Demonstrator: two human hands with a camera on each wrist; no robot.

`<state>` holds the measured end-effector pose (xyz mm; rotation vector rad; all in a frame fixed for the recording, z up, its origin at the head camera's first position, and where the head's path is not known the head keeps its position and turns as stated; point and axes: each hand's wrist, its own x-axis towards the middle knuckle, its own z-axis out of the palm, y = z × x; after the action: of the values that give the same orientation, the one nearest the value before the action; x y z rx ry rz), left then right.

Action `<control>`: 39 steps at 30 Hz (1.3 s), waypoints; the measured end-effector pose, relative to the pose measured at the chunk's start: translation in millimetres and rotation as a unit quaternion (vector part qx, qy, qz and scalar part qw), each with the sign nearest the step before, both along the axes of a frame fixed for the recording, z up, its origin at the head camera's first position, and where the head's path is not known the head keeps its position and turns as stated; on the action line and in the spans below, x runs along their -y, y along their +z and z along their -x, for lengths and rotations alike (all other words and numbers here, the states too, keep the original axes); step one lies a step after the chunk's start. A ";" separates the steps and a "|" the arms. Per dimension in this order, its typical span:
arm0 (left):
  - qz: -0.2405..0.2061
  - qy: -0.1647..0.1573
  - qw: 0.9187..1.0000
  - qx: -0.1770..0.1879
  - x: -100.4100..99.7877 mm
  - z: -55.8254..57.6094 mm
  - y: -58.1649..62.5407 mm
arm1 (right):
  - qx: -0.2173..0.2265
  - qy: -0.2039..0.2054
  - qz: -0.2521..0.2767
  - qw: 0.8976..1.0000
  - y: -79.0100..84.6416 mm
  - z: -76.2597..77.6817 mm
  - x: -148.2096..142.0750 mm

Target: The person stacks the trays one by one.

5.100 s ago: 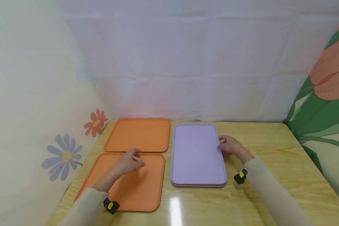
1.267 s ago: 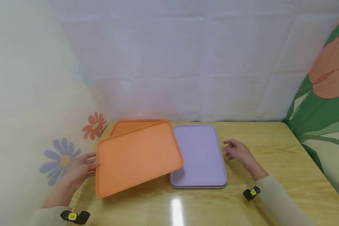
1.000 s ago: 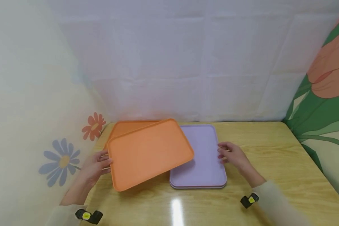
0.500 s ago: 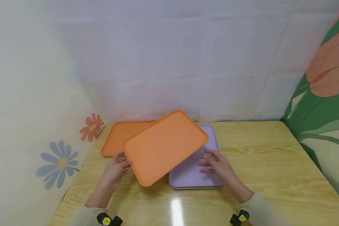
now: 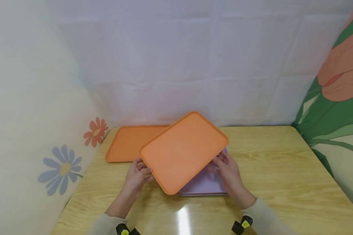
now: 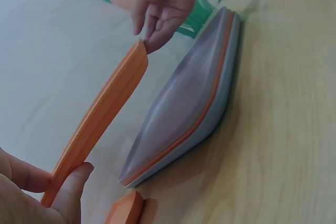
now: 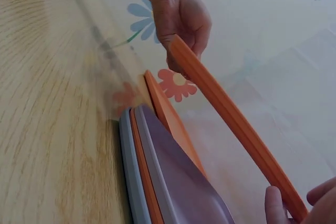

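An orange tray [image 5: 183, 153] is held tilted in the air above the stack. My left hand [image 5: 135, 178] pinches its left end, thumb on top and fingers beneath, which the left wrist view shows too. At the opposite end my right hand [image 5: 230, 173] has its thumb and fingers around the edge; the held tray partly hides those fingers in the head view. Underneath lies a stack topped by a purple tray [image 5: 204, 182]. Both wrist views reveal an orange layer [image 7: 137, 150] sandwiched between purple-grey ones. Another orange tray [image 5: 129, 143] lies flat at the back left, partly covered.
The wooden table [image 5: 282, 169] runs up to a white cloth backdrop [image 5: 164, 65]. Flower-painted panels stand on the left [image 5: 32, 114] and right [image 5: 338, 130]. A small black wrist camera [image 5: 242, 225] sits on the right sleeve.
My left hand has picked up the front orange tray, carried it right over the purple stack and turned it. My right hand has moved from the stack's right edge to the orange tray's edge.
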<state>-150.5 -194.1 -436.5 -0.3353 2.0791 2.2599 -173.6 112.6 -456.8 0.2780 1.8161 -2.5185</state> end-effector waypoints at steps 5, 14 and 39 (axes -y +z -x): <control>-0.012 -0.009 1.000 -0.001 -10.0 -1.6 -8.3 | 0.017 -0.023 -0.007 1.000 -4.9 4.8 -3.8; -0.024 -0.022 0.999 -0.014 -28.9 -4.4 -18.7 | 0.048 -0.064 -0.010 0.997 -13.7 13.2 -12.1; 0.132 -0.306 0.943 -0.025 -0.7 40.2 -1.4 | 0.021 0.132 -0.111 0.985 11.0 50.3 -79.9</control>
<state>-190.7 -193.4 -438.0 0.3270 2.1170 1.6491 -223.8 192.5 -445.8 0.0861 1.9699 -2.1251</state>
